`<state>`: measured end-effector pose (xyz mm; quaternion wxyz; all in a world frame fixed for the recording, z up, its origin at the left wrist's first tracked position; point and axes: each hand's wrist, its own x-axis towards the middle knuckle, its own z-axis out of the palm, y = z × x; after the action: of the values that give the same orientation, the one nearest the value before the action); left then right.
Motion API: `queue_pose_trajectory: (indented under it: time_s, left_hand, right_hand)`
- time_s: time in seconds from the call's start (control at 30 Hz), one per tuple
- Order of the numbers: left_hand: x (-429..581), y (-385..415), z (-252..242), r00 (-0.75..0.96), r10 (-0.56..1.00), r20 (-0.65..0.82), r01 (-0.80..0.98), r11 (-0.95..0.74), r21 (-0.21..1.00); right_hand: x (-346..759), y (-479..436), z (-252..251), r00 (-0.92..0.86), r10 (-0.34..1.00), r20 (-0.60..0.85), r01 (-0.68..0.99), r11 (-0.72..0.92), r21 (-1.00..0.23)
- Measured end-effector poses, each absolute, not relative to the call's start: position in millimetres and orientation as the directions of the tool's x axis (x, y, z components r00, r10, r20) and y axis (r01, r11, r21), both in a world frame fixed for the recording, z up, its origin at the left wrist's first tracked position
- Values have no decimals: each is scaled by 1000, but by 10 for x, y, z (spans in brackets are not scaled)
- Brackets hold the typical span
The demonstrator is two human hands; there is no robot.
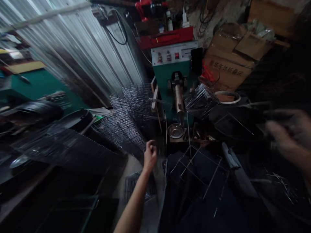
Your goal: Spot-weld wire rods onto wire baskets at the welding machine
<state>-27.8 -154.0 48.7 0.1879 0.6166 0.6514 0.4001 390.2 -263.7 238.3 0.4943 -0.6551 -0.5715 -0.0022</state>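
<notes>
Lot 1, nearest me: left hand [150, 155], fingers curled shut, nothing visible in them, near a wire rack frame [196, 171] lying across dark trousers [206, 207]. Lot 2: right hand [284, 136], too blurred for me to tell its grip. Farther: steel bowl [175, 130] under a green bench machine [172, 64]; stacked wire racks [131, 110] to its left; cardboard box [229, 58] behind, to its right.
</notes>
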Motion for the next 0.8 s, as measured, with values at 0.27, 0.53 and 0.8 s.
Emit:
queue_pose_trajectory:
  time_s: [0.27, 0.53, 0.8]
  left_hand:
    - [476, -2416, 253, -2, 995, 98, 339, -91, 936]
    - [349, -2968, 300, -7, 999, 43, 318, -38, 947]
    - [153, -2826, 477, 71, 996, -45, 209, 30, 977]
  right_hand:
    - [3454, -2609, 400, 487, 820, 299, 441, 64, -895]
    - [3461, -1961, 728, 129, 928, 349, 643, 189, -742]
    - [3630, -2422, 911, 169, 930, 328, 635, 151, -757]
